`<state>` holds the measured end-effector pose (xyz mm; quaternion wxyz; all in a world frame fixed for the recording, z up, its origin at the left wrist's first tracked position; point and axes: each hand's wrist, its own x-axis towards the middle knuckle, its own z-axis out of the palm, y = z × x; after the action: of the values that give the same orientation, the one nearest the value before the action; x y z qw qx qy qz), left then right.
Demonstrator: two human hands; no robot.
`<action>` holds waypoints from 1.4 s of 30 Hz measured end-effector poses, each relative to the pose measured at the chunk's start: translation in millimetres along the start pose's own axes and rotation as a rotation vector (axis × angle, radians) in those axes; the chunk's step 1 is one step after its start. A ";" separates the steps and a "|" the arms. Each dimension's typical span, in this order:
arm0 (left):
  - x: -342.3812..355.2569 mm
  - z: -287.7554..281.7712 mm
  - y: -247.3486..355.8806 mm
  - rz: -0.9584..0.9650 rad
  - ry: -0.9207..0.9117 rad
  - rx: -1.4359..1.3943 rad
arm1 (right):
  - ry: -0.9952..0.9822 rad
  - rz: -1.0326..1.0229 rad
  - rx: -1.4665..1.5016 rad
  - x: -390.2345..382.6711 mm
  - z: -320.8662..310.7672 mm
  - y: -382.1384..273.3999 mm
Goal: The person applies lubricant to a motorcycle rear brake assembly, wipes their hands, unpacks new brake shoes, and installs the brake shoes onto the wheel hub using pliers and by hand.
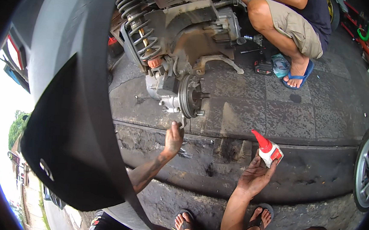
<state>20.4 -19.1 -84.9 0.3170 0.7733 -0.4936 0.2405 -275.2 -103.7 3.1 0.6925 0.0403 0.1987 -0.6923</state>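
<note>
My right hand (pixel 255 175) holds a small white bottle (pixel 270 154) with a long red nozzle, its tip pointing up and to the left. The bottle stands clear of the machine. Over at the wheel hub (pixel 189 97), my left hand (pixel 174 138) is closed with its fingertips on a small metal lever (pixel 182 123) just below. No wheel is on this hub, and its axle sticks out to the right. Above it rises a shock absorber (pixel 143 37) with a dark coil spring and an orange lower end. My left fingers partly hide the lever.
A large grey and black body panel (pixel 73 141) fills the left side. At the upper right a co-worker in blue sandals (pixel 300 76) squats beside a black battery pack (pixel 263 67) and a clear plastic bag (pixel 281 65). A spoked wheel (pixel 367 166) stands at the right; a floor step crosses before me.
</note>
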 end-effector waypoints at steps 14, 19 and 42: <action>46.8 -70.2 35.0 -0.389 -0.319 -0.471 | -0.038 -0.006 -0.025 -14.3 1.5 -7.1; 17.6 1.5 -31.3 -0.329 -0.459 -0.595 | -0.078 0.077 -0.006 -23.1 8.6 13.1; 103.0 -126.9 78.2 -0.608 -0.829 -0.815 | -0.126 0.048 -0.032 -33.9 12.5 4.8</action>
<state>-17.8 -14.0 92.1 0.4222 0.7247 -0.3860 -0.3840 -266.5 -75.7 24.8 0.7205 -0.0096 0.1649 -0.6735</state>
